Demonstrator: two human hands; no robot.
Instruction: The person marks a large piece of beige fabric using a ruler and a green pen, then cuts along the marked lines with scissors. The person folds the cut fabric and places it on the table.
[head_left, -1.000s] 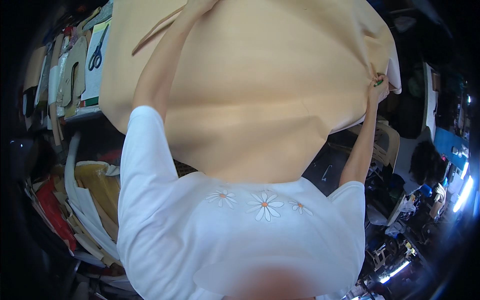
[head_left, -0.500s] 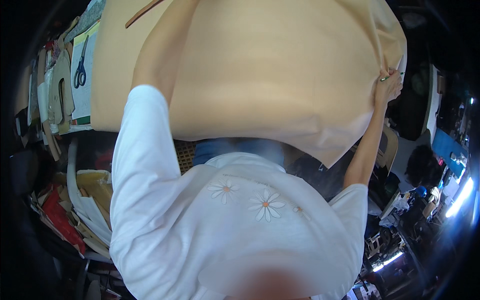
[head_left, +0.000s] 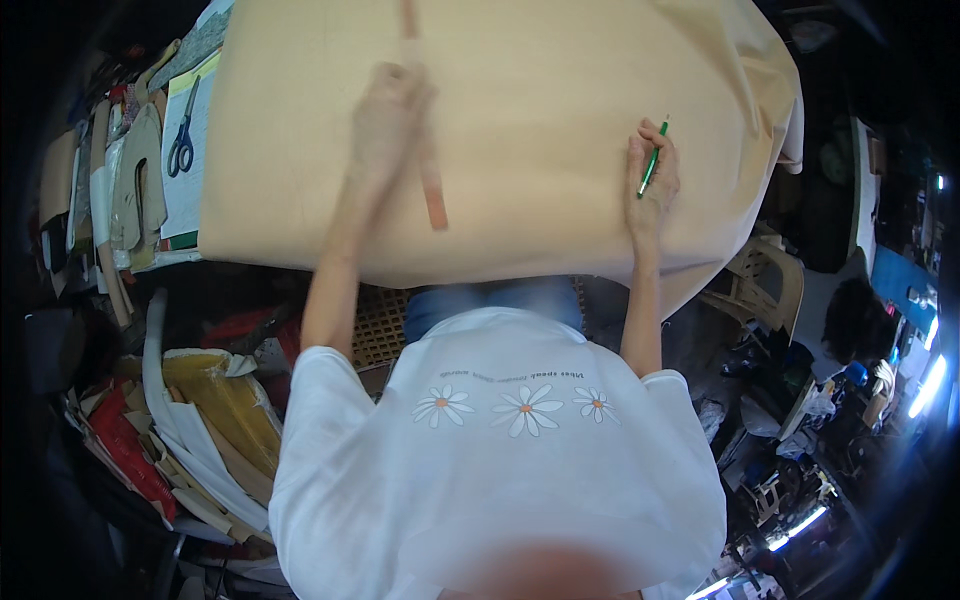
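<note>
A large sheet of tan fabric (head_left: 540,120) lies spread over the table and hangs over its near edge. My left hand (head_left: 388,120) is blurred with motion and grips a long, thin brown ruler (head_left: 430,190) lying across the fabric. My right hand (head_left: 652,178) rests flat on the cloth near its right side, holding a green pencil (head_left: 653,158) between the fingers.
Blue-handled scissors (head_left: 182,145) lie on white paper left of the fabric, beside cardboard pattern pieces (head_left: 135,190). Rolled paper and yellow and red scraps (head_left: 200,410) pile on the floor at left. A beige plastic chair (head_left: 765,285) stands at right.
The fabric, earlier held up in both raised hands, now lies flat on the table. My left hand has taken the ruler and my right hand now presses the cloth with the pencil.
</note>
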